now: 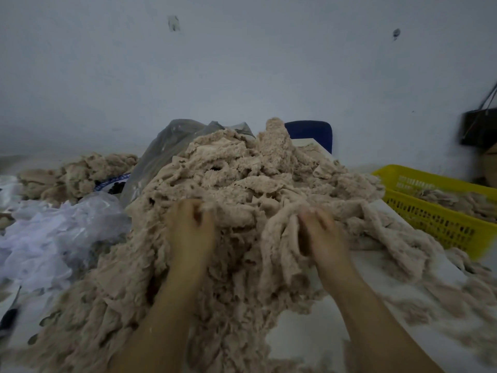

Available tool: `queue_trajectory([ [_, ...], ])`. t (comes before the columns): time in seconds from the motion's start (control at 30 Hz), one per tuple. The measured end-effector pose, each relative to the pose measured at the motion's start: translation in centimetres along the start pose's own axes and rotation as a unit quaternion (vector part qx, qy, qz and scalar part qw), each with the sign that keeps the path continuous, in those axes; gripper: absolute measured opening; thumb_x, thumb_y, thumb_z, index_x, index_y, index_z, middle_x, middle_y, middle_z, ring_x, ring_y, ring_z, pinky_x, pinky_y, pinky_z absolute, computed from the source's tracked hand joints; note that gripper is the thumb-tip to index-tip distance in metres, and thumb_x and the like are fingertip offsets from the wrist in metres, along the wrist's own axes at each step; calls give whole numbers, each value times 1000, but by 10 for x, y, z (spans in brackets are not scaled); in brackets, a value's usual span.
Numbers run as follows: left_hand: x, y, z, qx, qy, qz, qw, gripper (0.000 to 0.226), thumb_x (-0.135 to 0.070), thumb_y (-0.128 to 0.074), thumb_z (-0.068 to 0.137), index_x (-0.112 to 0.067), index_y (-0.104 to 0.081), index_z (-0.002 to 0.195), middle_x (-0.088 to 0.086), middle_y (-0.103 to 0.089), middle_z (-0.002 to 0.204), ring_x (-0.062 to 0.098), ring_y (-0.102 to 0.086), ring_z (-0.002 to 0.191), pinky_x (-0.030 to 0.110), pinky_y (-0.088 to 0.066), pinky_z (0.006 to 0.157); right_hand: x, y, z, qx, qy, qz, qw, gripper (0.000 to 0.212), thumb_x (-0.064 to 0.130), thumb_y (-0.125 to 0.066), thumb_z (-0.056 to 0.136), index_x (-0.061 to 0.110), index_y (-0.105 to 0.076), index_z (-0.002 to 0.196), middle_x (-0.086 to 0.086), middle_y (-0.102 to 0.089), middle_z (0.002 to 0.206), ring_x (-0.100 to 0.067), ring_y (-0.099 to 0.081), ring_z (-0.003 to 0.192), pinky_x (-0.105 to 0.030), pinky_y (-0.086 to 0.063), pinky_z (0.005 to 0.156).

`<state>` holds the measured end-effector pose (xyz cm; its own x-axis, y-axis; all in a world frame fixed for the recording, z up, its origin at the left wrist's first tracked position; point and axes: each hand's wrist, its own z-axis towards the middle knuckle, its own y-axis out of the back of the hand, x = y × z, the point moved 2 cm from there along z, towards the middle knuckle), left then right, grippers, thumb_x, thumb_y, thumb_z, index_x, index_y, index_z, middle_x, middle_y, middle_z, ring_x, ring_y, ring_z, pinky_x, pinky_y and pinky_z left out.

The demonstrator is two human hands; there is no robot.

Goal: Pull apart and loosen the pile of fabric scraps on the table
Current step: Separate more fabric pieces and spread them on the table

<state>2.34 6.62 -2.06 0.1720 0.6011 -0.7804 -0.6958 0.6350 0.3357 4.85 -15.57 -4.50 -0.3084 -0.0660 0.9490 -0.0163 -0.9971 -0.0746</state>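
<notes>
A big heap of beige fabric scraps [242, 181] covers the middle of the white table [309, 329] and spills toward me. My left hand [189, 227] is dug into the front of the heap, fingers curled into the scraps. A little to its right, my right hand [321, 232] grips a hanging bunch of the same scraps, fingers closed around it. Both hands are blurred by motion.
A yellow plastic basket [430, 211] holding some scraps stands at the right. White plastic bags [53, 238] lie at the left, with a smaller scrap heap [78, 173] behind them. A grey bag [166, 146] and a blue chair back [309, 134] stand behind the heap.
</notes>
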Motion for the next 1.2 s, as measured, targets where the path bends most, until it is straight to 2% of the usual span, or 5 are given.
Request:
queue_trajectory([
  [0.27,-21,-41,-55,265,84,-263,924,22,-48,-51,97,-62,-66,90,-41,-64,98,-25,-56,90,-5,-40,69,-4,-20,-10,57,76,-114,989,20,41,-48,100,40,-56,81,22,-61,76,4,-58,70,-12,-43,63],
  [0.5,0,-28,-38,220,161,-331,903,28,-48,-57,90,-29,-77,86,3,-76,92,14,-73,82,25,-58,65,-10,-13,-6,33,23,-144,989,17,36,-52,100,30,-68,97,23,-68,90,7,-62,86,-6,-41,60],
  [0.67,19,13,1,115,261,-654,701,40,-36,-51,87,-9,-80,85,12,-75,97,23,-74,85,37,-57,70,-12,21,6,-100,-40,-216,970,32,43,-47,100,14,-57,93,0,-53,71,-10,-48,59,-25,-32,48],
  [0.93,10,-4,-18,221,280,-554,753,40,-25,-67,75,-4,-69,109,15,-75,96,25,-74,82,34,-59,60,1,-25,-14,113,85,-307,941,73,86,-43,76,55,-32,141,26,-21,152,6,-17,137,-29,-24,107],
  [1.2,9,-7,-22,281,295,-511,757,42,-27,-79,71,-9,-69,108,16,-73,98,27,-72,84,38,-60,70,-4,-24,-15,111,52,-245,962,31,15,-49,99,43,-58,88,17,-62,86,4,-55,66,-8,-38,51],
])
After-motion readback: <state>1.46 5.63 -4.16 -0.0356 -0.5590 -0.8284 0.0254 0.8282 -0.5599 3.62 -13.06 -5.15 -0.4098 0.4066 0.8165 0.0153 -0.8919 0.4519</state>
